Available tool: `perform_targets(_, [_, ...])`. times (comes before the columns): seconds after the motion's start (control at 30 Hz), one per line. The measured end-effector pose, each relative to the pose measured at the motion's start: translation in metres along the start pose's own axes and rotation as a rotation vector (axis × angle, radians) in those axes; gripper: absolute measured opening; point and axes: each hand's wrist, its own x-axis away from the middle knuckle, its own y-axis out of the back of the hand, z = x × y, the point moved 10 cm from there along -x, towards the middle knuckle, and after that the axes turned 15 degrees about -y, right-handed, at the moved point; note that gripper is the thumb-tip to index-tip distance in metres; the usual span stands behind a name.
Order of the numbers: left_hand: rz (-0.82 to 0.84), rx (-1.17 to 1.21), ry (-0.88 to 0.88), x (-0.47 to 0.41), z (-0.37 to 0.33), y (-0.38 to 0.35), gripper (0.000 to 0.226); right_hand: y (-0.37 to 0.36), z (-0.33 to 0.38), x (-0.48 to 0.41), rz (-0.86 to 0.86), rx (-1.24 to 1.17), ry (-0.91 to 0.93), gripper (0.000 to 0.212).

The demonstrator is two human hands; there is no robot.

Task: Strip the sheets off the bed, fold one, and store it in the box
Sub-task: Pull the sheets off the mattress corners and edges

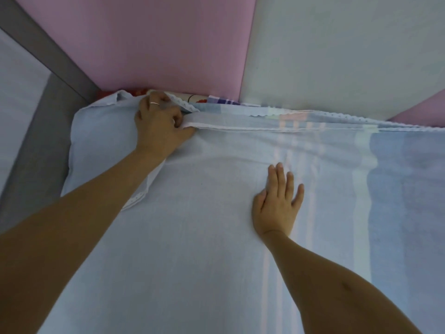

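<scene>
At the far left of the frame the grey bed frame (33,145) is seen, with the corner of the bed set against it. Just right of it, in the upper middle-left, the left hand (159,126) is curled round a bunched edge of the pale blue sheet (192,249), at the line where the bed meets the pink wall panel (144,39). The edge is probably gripped there because that side lies wedged against the wall and has to be drawn out before the sheet can be lifted. A ring (154,103) is worn on this hand.

Under the raised edge a patterned layer (218,101) in red and plaid is exposed. Whether it is a second sheet or a cover cannot be told.

The sheet itself is spread on the bed across nearly the whole lower frame, so stripping is judged barely begun and folding not yet started. No box is in view.

Right of centre the right hand (277,203) is laid flat on the sheet, fingers straight and slightly spread, nothing held. It seems placed there to brace the reach and to pin the cloth while the far edge is pulled. A scalloped trim (361,119) runs along the wall side, below the grey wall panel (337,49) at upper right.
</scene>
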Motion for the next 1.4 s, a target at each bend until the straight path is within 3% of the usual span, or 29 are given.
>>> perform_targets(0.07, [-0.048,-0.039,-0.004,-0.007,-0.001,0.006,0.019,0.000,-0.001,0.000,0.000,-0.006,-0.003,0.060])
perform_targets(0.17, [0.107,-0.125,0.022,-0.022,0.005,-0.002,0.020,-0.001,0.000,0.000,0.011,0.003,-0.002,0.059])
perform_targets(0.37, [0.185,-0.231,-0.248,-0.037,-0.021,0.012,0.010,-0.003,-0.001,-0.001,0.034,0.011,-0.002,0.059])
perform_targets(0.5, [0.082,-0.198,-0.324,-0.034,-0.028,0.025,0.016,-0.002,-0.001,0.000,0.037,0.008,-0.002,0.059])
perform_targets(0.63, [-0.139,-0.097,-0.207,-0.044,-0.010,0.046,0.020,-0.001,-0.001,0.001,0.028,-0.002,0.001,0.060])
perform_targets(0.77, [-0.373,0.149,0.130,-0.047,0.017,0.052,0.024,0.000,0.000,0.000,0.020,0.003,-0.003,0.060])
perform_targets(0.83, [-0.393,0.088,0.167,-0.035,0.007,0.046,0.026,0.000,0.000,0.000,0.015,0.010,-0.002,0.060])
perform_targets(0.9, [-0.274,-0.128,-0.122,-0.020,-0.038,0.026,0.032,0.000,-0.001,0.000,0.014,0.007,-0.002,0.060])
perform_targets(1.0, [0.045,-0.381,-0.807,0.028,-0.098,-0.042,0.045,-0.001,-0.001,0.001,0.019,0.009,0.000,0.060])
perform_targets(1.03, [0.168,-0.471,-0.888,0.036,-0.092,-0.060,0.051,-0.001,0.000,0.000,0.016,0.009,0.000,0.060])
perform_targets(1.1, [0.331,-0.518,-0.692,0.023,-0.056,-0.071,0.064,-0.002,0.000,-0.001,0.019,0.009,0.001,0.060])
perform_targets(1.17, [0.367,-0.412,-0.298,-0.001,-0.010,-0.061,0.069,-0.003,0.000,0.000,0.020,0.005,0.004,0.060])
perform_targets(1.23, [0.379,-0.270,-0.084,-0.011,0.010,-0.053,0.071,-0.003,-0.001,0.001,0.017,0.008,0.004,0.060])
perform_targets(1.3, [0.314,-0.255,-0.094,-0.007,-0.002,-0.042,0.070,-0.003,-0.002,0.001,0.017,0.006,0.002,0.060])
perform_targets(1.4, [0.071,-0.295,-0.128,0.031,-0.025,-0.019,0.065,-0.002,-0.001,0.000,0.015,0.005,0.001,0.061])
